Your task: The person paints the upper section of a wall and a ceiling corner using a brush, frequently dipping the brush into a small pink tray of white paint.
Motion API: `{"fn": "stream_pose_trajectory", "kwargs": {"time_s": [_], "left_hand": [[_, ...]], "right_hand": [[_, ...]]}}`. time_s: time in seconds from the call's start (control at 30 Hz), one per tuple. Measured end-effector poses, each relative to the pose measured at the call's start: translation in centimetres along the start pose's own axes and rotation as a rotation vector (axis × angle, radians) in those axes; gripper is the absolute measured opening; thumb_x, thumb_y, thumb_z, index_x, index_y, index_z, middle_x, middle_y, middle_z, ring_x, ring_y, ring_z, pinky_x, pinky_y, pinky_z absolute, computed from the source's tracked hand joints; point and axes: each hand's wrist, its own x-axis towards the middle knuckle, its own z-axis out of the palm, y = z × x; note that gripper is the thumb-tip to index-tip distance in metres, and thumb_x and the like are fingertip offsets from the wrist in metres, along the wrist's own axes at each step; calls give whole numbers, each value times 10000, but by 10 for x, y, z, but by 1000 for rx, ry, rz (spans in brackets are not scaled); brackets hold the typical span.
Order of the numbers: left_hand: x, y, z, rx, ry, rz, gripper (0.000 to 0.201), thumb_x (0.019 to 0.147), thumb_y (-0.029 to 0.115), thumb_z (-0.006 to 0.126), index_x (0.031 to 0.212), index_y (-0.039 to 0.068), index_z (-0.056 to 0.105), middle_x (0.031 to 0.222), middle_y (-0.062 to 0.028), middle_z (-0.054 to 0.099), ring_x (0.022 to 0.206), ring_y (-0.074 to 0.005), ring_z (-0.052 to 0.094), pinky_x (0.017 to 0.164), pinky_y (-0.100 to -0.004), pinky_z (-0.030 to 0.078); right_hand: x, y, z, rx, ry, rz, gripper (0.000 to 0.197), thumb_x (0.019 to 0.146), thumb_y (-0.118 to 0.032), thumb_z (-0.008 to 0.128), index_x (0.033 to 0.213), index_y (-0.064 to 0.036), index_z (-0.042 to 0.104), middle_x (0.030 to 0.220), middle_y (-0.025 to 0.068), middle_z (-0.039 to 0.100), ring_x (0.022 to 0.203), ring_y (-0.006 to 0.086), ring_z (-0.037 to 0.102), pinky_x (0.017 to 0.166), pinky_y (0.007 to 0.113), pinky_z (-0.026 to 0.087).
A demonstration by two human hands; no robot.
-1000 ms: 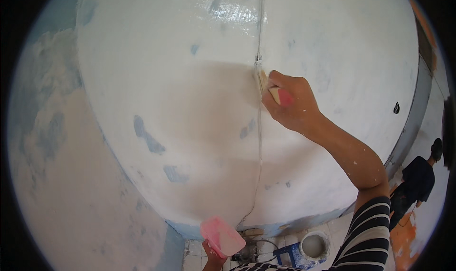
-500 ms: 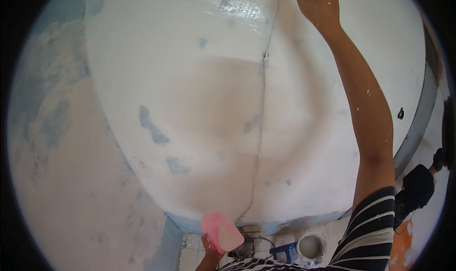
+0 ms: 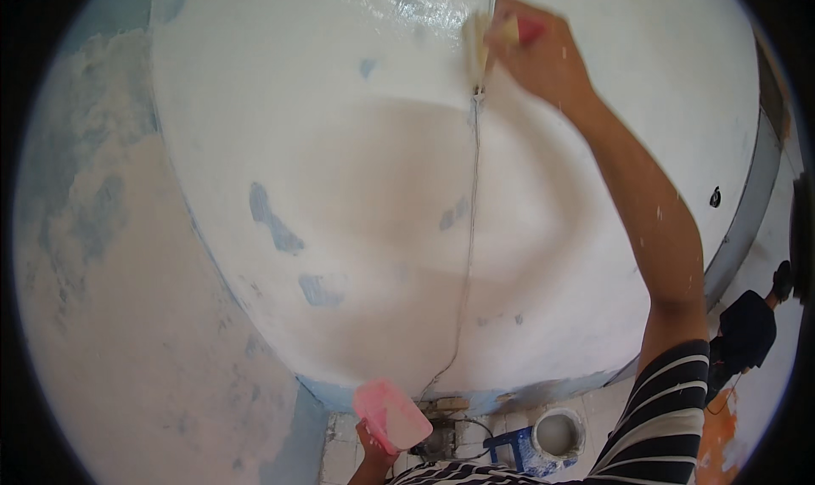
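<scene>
My right hand (image 3: 550,64) is raised at the upper middle, closed around a paintbrush (image 3: 476,53) with pale bristles and a red part on its handle. The bristles are blurred and lie on or close to the white wall (image 3: 340,162), right along a thin cable (image 3: 473,196) that runs down it. At the bottom, my left hand (image 3: 370,444) grips a pink plastic tub (image 3: 370,400) tilted toward me, with whitish paint inside. Glossy wet paint shines on the wall left of the brush.
A white bucket (image 3: 579,425) of pale liquid stands by a blue stool (image 3: 503,444) on the tiled floor. A patchy side wall (image 3: 127,298) meets the white wall at left. Another person in dark clothes (image 3: 747,328) is at far right. Grey-blue patches show on the wall.
My right hand has come down and left with the paintbrush, bringing the bristles to the cable just above a small fixing. My left hand and the pink tub have barely moved.
</scene>
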Motion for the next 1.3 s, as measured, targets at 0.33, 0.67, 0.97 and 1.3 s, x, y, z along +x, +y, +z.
{"fn": "stream_pose_trajectory", "kwargs": {"time_s": [0.33,0.67,0.97,1.3], "left_hand": [[0,-2,1,-24,-22,84,669,811,532,441,1365,158,402,1294,-65,521,1175,-305,519,966,-521,436],[-10,-7,20,33,-74,64,682,799,544,469,1353,151,409,1267,-81,527,1169,-306,516,936,-542,445],[2,-1,14,34,-89,202,731,788,561,476,1376,137,381,1310,-81,495,1205,-300,489,985,-496,418],[4,1,14,-47,-96,156,697,807,562,428,1382,170,384,1326,-76,492,1221,-310,479,995,-517,411]], "right_hand": [[55,18,8,-95,246,-295,117,817,-128,618,925,-86,639,799,107,629,730,225,611,697,341,484],[-82,-24,61,138,-834,-346,105,870,-198,554,855,-114,614,808,86,629,805,282,603,732,385,495],[131,13,-48,-64,258,-317,115,834,-35,541,742,-20,609,609,58,586,591,129,496,548,277,417],[-146,-3,111,8,-826,-600,12,764,-178,600,762,-183,611,894,6,575,923,210,570,793,338,466]]}}
